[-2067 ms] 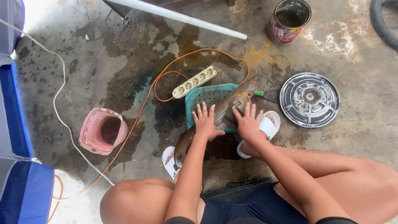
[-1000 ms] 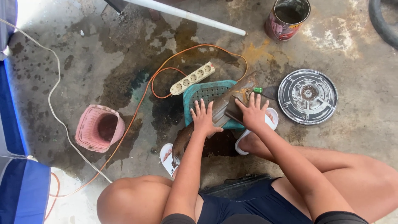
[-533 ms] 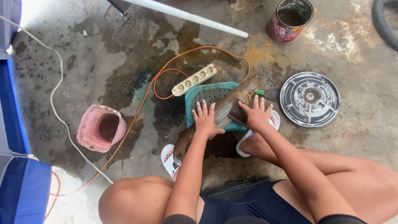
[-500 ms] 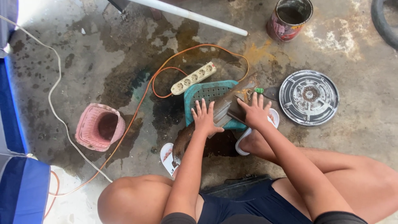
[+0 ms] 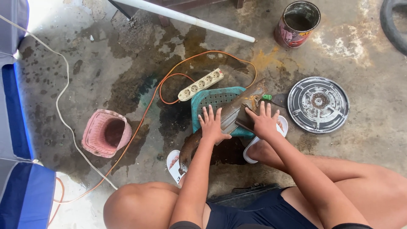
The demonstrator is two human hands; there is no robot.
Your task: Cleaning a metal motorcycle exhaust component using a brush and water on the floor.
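A long rusty metal piece (image 5: 249,94) lies slantwise across a teal plastic stool (image 5: 207,100), its lower end reaching the wet floor between my feet. My left hand (image 5: 210,125) lies flat on the middle of the metal with fingers spread, pressing it down. My right hand (image 5: 265,123) presses a dark rectangular sheet (image 5: 243,119) against the upper part of the metal, fingers spread over it. A small green-handled tool (image 5: 266,97) lies just past my right fingertips.
A white power strip (image 5: 200,84) with an orange cable (image 5: 146,112) lies behind the stool. A pink basket (image 5: 106,133) sits left, a round metal disc (image 5: 318,104) right, and a dirty can (image 5: 296,23) and white pipe (image 5: 186,19) at the back. White sandals (image 5: 173,163) are on my feet.
My right hand slid the dark sheet up along the metal and back down a little. My left hand stayed pressed in the same place.
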